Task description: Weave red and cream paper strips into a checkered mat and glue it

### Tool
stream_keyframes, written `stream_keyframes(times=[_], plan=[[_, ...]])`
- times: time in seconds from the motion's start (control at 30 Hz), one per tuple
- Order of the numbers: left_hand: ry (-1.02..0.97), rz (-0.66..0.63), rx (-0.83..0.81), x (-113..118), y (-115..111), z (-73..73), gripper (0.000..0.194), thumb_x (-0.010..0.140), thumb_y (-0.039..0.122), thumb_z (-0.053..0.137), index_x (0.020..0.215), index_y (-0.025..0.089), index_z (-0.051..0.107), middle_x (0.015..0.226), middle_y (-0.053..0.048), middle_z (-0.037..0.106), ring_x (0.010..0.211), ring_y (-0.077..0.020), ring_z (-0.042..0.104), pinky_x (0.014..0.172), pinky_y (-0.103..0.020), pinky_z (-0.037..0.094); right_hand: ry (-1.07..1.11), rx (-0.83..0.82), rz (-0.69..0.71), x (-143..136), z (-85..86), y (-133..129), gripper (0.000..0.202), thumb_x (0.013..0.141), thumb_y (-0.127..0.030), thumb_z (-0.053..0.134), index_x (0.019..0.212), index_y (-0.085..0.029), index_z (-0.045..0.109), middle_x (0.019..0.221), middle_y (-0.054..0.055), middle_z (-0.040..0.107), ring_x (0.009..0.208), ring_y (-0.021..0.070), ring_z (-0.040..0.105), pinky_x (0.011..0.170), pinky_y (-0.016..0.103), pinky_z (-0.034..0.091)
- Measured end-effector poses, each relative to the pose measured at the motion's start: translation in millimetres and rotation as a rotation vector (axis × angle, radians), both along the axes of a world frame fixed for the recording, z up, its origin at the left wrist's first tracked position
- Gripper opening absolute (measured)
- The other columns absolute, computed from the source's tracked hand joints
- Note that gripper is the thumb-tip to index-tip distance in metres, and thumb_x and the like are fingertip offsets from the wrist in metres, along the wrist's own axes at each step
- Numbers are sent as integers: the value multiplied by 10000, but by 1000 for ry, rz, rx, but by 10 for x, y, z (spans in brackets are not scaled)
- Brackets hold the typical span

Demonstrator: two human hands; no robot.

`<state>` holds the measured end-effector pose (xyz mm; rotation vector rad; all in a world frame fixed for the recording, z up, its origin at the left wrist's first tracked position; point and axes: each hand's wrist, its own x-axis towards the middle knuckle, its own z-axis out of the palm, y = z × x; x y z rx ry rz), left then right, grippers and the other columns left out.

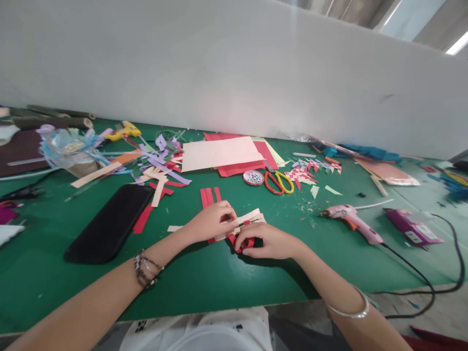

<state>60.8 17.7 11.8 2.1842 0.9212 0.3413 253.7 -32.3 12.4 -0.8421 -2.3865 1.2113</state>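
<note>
Red and cream paper strips cross each other in a small woven piece (252, 217) on the green table. My left hand (210, 222) rests at its left side, fingers curled and pressed onto a cream strip. With thumb and fingers closed, my right hand (274, 241) pinches a bent red paper strip (232, 240) at the near edge. My fingers hide part of the weave. Beyond my left hand, red strip ends (209, 196) stick out side by side. A cream strip end (174, 228) shows left of my left wrist.
Left lies a black case (109, 224) beside loose paper strips (159, 190). Scissors (280, 181), a round tin of small pieces (253, 178) and paper sheets (221, 152) are behind. A pink glue gun (353, 219), its cord and a purple power box (413, 226) are right.
</note>
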Motion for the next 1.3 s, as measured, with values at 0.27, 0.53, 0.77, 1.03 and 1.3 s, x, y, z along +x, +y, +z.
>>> stream_keyframes(times=[0.27, 0.53, 0.77, 1.03, 1.3], plan=[[-194, 24, -411, -64, 46, 53, 152, 727, 313, 528, 776, 175, 486, 615, 46, 511, 481, -89, 447, 478, -204, 354, -16, 15, 0, 10, 3, -15, 149, 770, -131, 542, 885, -145, 636, 862, 35, 647, 725, 92, 560, 719, 203, 440], [-324, 47, -508, -103, 74, 78, 228, 699, 280, 494, 898, 171, 514, 600, 53, 487, 513, -94, 450, 482, -194, 338, -13, 12, 4, 13, -11, -15, 149, 783, -154, 542, 899, -148, 635, 870, 35, 641, 735, 89, 558, 722, 194, 441], [-228, -124, -370, -111, 82, 121, 260, 769, 353, 504, 878, 152, 627, 743, 4, 530, 608, -106, 481, 570, -210, 379, -21, 0, 7, 17, 8, -8, 148, 784, -165, 546, 901, -158, 635, 883, 36, 647, 753, 100, 565, 743, 218, 450], [-135, -151, -198, -159, 65, 126, 225, 777, 345, 506, 798, 160, 633, 979, -37, 472, 678, -101, 492, 626, -218, 426, -7, -3, 14, 19, -10, -9, 159, 779, -150, 549, 912, -155, 635, 903, 42, 647, 760, 99, 569, 742, 215, 450], [-283, -122, -468, -187, 43, 60, 348, 853, 471, 433, 781, 150, 546, 611, 17, 482, 536, -114, 522, 504, -217, 434, -13, 3, 15, 25, -6, -12, 156, 785, -154, 544, 912, -160, 633, 890, 38, 644, 751, 95, 567, 737, 213, 450]])
